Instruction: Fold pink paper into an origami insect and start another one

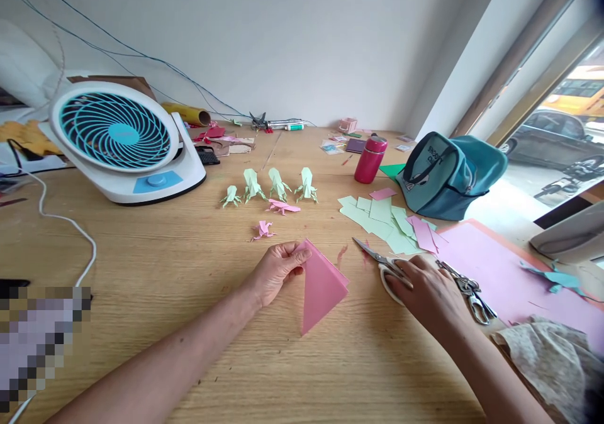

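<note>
My left hand point(282, 270) pinches a folded piece of pink paper point(321, 289) by its upper left corner, thumb on top. The paper has a kite-like outline, and its layers part slightly along the right side. Over to the right, my right hand point(428, 290) is closed on the white handles of a pair of scissors point(375, 254), whose blades point away to the upper left. Beyond the paper stand a small pink origami bug point(263, 229), a longer pink one point(283, 206) and several pale green origami beetles point(278, 184).
Green and pink paper scraps point(377, 221) lie past the scissors, near a red bottle point(371, 158) and a teal bag point(453, 175). A second pair of scissors point(476, 301) rests beside a pink sheet point(495, 267). At left are a fan point(125, 133) and a white cable point(70, 223).
</note>
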The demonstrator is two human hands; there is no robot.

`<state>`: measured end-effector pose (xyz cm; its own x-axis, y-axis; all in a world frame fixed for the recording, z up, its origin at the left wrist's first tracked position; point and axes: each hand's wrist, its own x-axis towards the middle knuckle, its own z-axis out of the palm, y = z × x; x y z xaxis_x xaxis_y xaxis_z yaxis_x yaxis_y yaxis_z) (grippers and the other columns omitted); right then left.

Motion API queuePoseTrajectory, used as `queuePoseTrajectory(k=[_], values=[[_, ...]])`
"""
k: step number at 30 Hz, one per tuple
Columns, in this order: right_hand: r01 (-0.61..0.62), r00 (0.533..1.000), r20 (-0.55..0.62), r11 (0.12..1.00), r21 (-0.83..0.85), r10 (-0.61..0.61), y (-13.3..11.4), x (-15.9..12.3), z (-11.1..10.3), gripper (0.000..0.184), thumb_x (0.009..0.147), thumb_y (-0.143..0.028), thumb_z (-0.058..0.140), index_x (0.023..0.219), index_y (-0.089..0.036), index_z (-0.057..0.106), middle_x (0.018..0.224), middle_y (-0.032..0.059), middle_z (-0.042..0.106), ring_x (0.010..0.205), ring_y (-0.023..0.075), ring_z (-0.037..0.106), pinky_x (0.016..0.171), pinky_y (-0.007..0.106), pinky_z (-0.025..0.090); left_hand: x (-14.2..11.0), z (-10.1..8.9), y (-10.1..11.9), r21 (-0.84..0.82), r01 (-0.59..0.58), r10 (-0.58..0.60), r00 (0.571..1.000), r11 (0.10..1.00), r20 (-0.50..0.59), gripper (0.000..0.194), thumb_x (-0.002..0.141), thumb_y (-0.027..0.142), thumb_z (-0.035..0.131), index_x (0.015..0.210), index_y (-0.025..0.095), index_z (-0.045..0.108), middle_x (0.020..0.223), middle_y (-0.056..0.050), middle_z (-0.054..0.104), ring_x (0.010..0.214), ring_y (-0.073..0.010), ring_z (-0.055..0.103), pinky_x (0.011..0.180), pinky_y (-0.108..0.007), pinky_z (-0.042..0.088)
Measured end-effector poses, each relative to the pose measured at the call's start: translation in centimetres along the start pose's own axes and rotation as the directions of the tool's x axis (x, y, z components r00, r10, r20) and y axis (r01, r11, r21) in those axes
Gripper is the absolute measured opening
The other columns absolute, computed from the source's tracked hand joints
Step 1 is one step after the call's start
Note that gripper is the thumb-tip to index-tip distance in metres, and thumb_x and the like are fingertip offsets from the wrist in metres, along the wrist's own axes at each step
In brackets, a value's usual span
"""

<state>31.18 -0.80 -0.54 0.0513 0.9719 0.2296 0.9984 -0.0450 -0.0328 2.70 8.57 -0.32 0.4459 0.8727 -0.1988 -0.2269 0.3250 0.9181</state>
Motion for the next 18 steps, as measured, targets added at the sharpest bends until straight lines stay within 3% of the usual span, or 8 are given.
queuePoseTrajectory(k=[3,5,7,9,11,13,18], values=[[-0.002,0.996,-0.092,0.994,0.105,0.012,-0.2,0.0,-0.4,0.029,0.093,-0.043,0.049,0.094,-0.022,0.07,0.091,0.0106,0.066,0.088,0.0282,0.062,0.076,0.039,0.044,0.0,0.0,-0.1,-0.015,0.003,-0.003,1.0,1.0,0.008,0.038,0.06,0.042,0.088,0.067,0.014,0.063,0.065,0.005,0.053,0.061,-0.0062,0.048,0.062,-0.018,0.04],[0.002,0.99,-0.137,0.961,0.278,0.037,-1.4,-0.2,-0.9,0.029,0.094,-0.043,0.049,0.096,-0.022,0.07,0.094,0.0102,0.067,0.087,0.0268,0.061,0.078,0.039,0.045,-0.1,0.1,-0.2,-0.018,-0.001,0.002,1.0,1.0,0.024,0.038,0.06,0.041,0.088,0.071,0.014,0.065,0.067,0.004,0.056,0.064,-0.0067,0.05,0.063,-0.018,0.041],[0.017,0.999,-0.052,0.826,0.563,0.014,-3.4,-0.6,-1.5,0.028,0.097,-0.041,0.047,0.103,-0.022,0.066,0.1,0.0088,0.068,0.086,0.0226,0.063,0.076,0.035,0.047,-0.3,0.4,-0.4,-0.017,-0.008,0.009,0.999,1.0,0.048,0.036,0.062,0.04,0.088,0.074,0.013,0.066,0.07,0.003,0.06,0.065,-0.007,0.052,0.065,-0.018,0.041],[0.021,0.999,0.006,0.672,0.741,-0.038,-5.5,-1.0,-1.7,0.026,0.096,-0.041,0.05,0.109,-0.022,0.063,0.1,0.0072,0.07,0.087,0.0211,0.063,0.074,0.032,0.047,-0.5,0.7,-0.5,-0.012,-0.01,0.011,0.997,1.0,0.079,0.033,0.065,0.038,0.086,0.077,0.013,0.068,0.073,0.002,0.062,0.066,-0.0072,0.053,0.066,-0.018,0.042],[0.008,0.992,0.071,0.608,0.794,-0.106,-7.2,-1.2,-1.6,0.02,0.095,-0.038,0.053,0.095,-0.021,0.064,0.088,0.0049,0.069,0.079,0.0189,0.062,0.071,0.03,0.046,-0.6,0.8,-0.7,0.001,-0.009,0.009,0.994,1.0,0.111,0.031,0.068,0.037,0.084,0.081,0.013,0.069,0.075,0.001,0.065,0.068,-0.008,0.055,0.068,-0.019,0.042],[-0.023,0.991,0.097,0.603,0.797,-0.09,-8.1,-1.3,-1.3,0.022,0.094,-0.033,0.054,0.076,-0.021,0.06,0.07,0.0007,0.063,0.063,0.0149,0.054,0.058,0.027,0.041,-0.6,0.9,-0.8,0.038,-0.021,0.016,0.991,0.999,0.129,0.031,0.069,0.036,0.084,0.086,0.014,0.071,0.077,0.0,0.068,0.07,-0.0093,0.057,0.069,-0.02,0.043],[-0.019,0.997,0.062,0.652,0.758,-0.043,-7.4,-1.1,-1.1,0.021,0.09,-0.028,0.054,0.072,-0.02,0.057,0.06,-0.0023,0.055,0.055,0.0121,0.045,0.052,0.025,0.035,-0.5,0.9,-0.8,0.117,-0.031,0.02,0.995,0.993,0.097,0.036,0.066,0.035,0.086,0.093,0.015,0.073,0.082,-0.003,0.071,0.076,-0.0133,0.061,0.074,-0.023,0.045]])
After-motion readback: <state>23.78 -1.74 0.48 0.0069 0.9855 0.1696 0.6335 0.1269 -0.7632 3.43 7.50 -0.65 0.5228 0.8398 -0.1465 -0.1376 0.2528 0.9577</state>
